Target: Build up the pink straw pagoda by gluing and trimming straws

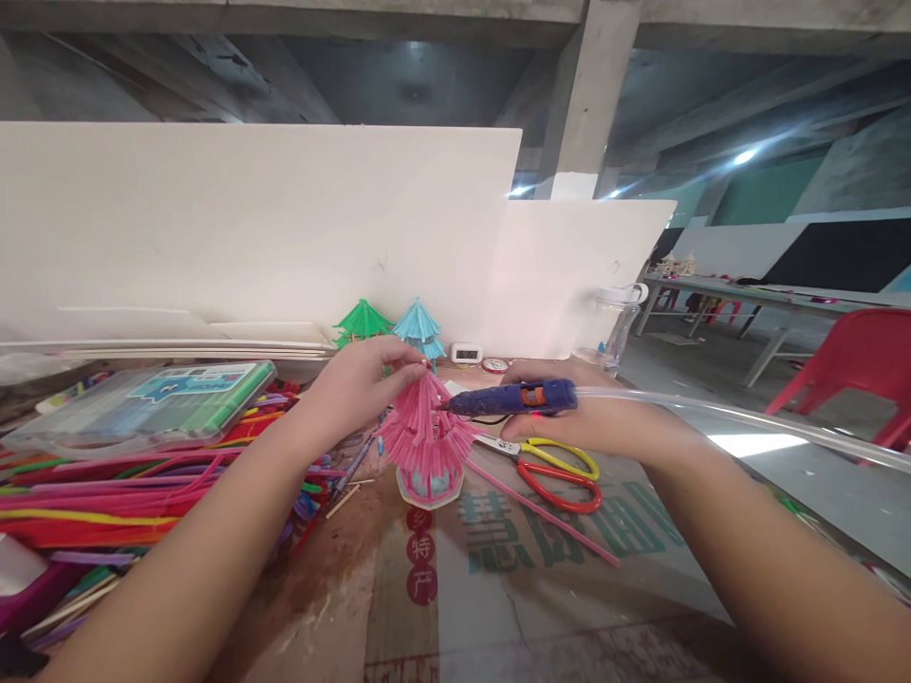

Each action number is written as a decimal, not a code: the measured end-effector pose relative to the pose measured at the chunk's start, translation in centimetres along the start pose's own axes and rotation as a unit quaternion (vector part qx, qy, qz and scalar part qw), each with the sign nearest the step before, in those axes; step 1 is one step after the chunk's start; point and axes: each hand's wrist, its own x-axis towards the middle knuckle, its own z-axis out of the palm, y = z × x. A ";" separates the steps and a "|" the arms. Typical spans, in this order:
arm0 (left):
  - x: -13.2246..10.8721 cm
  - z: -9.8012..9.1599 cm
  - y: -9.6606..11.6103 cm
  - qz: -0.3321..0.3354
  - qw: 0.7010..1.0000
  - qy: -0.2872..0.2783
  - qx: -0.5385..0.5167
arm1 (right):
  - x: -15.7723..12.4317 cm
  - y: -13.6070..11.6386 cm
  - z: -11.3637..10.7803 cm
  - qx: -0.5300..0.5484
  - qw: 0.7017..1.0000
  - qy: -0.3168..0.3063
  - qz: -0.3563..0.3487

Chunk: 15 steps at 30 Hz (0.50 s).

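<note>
A small pink pagoda model (427, 436) with tiered roofs, seemingly of pipe cleaners, stands upright on a pale many-sided base. My left hand (377, 379) pinches the tip of its top roof between thumb and fingers. In my right hand (545, 427) is a blue glue gun (512, 396), lying level, its nozzle at the right side of the top roof. Whether the nozzle touches the roof I cannot tell. A long clear glue stick (712, 408) trails out of its back. Scissors (559, 472) with yellow and red handles lie just below my right hand, beside a loose pink pipe cleaner (548, 517).
Many coloured pipe cleaners (106, 503) are heaped at left under a clear plastic case (142, 408). Behind stand a green roof model (362, 320), a blue one (418, 327), a small digital clock (466, 353) and a clear bottle (616, 327). A red chair (854, 370) is at far right.
</note>
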 end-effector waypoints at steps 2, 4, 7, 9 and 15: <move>0.0 0.0 0.0 -0.003 1.000 0.000 0.001 | 0.0 0.2 0.0 -0.005 1.000 0.001 -0.004; 0.0 0.0 0.0 -0.007 1.000 0.000 -0.001 | -0.1 0.3 0.0 -0.016 1.000 -0.003 -0.011; 0.0 0.0 -0.1 -0.012 1.000 0.001 -0.003 | 0.0 0.1 -0.1 -0.030 0.999 -0.022 -0.013; -0.1 0.0 -0.1 -0.013 1.000 0.000 -0.001 | 0.1 -0.1 -0.3 -0.035 0.999 -0.040 -0.009; 0.0 0.1 -0.2 -0.015 1.000 0.001 0.007 | 0.2 -0.2 -0.4 -0.046 0.996 -0.075 0.020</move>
